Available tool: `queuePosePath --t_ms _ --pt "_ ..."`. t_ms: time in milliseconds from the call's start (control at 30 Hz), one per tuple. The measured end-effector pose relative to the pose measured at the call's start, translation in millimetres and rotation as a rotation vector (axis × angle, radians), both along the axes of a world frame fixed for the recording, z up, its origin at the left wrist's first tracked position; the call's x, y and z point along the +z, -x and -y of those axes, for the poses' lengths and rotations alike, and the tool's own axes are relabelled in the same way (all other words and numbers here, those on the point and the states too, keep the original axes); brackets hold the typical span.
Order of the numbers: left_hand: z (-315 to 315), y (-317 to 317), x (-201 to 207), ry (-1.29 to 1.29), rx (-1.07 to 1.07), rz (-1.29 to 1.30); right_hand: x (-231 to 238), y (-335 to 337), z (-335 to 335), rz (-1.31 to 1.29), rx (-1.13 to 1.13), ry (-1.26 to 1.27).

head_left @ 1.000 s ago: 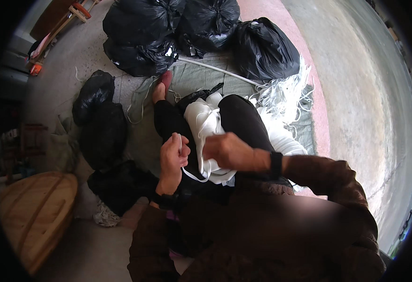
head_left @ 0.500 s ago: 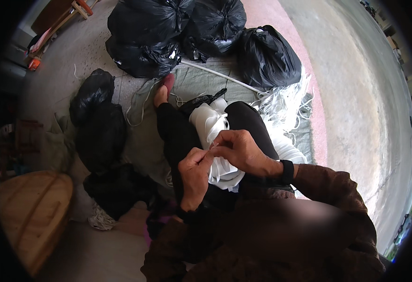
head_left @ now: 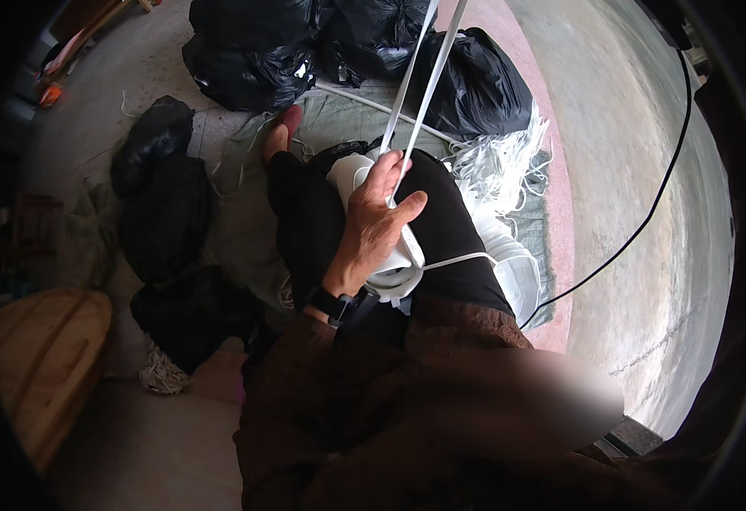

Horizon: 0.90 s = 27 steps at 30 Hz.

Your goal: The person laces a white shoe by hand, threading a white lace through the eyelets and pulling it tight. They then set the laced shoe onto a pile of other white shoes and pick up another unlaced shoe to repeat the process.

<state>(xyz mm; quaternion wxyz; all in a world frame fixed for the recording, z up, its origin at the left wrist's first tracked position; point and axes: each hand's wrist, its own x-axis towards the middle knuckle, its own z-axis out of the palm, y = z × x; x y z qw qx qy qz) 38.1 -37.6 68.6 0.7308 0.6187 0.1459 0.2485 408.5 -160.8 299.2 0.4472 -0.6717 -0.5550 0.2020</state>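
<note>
My left hand (head_left: 376, 223) is over my lap, thumb out and fingers pointing up and away. Two lengths of flat white strap (head_left: 428, 94) run from beside its fingers up past the top edge of the view. The fingers are stretched rather than wrapped round the strap. Under the hand, between my thighs, lies a thick white bundle of the same kind of band (head_left: 398, 279). One thin white strip (head_left: 460, 260) crosses my right thigh from it. My right hand is out of view; only a dark sleeve shows at the right rim.
Full black plastic bags (head_left: 483, 85) stand ahead, with more bags (head_left: 164, 217) to the left. Loose white strips (head_left: 509, 162) heap beyond my right leg. A white pole (head_left: 381, 108) lies on the green ground sheet. A black cord (head_left: 645, 217) hangs at right. A wooden round (head_left: 45, 349) is at lower left.
Both hands were pinched together over the white bundle. Now the right hand has left the view, the left hand has moved up and opened, and strap stretches upward out of view.
</note>
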Motion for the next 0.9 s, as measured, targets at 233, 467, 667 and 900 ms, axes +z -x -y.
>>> queuePosePath --t_ms 233,467,667,900 --pt "-137.3 137.1 -6.7 0.617 0.276 0.277 -25.7 -140.0 187.7 -0.688 -0.408 -0.273" --pt "-139.6 259.3 -97.3 -1.043 0.432 -1.184 -290.9 110.1 184.8 -0.102 -0.795 0.582" --pt "-47.0 63.5 -10.2 -0.81 0.121 -0.407 -256.8 236.1 -23.5 0.151 -0.268 0.259" --pt "-16.2 58.2 -21.7 -0.817 -0.02 -0.422 -251.2 248.8 -38.6 0.018 -0.151 0.438"
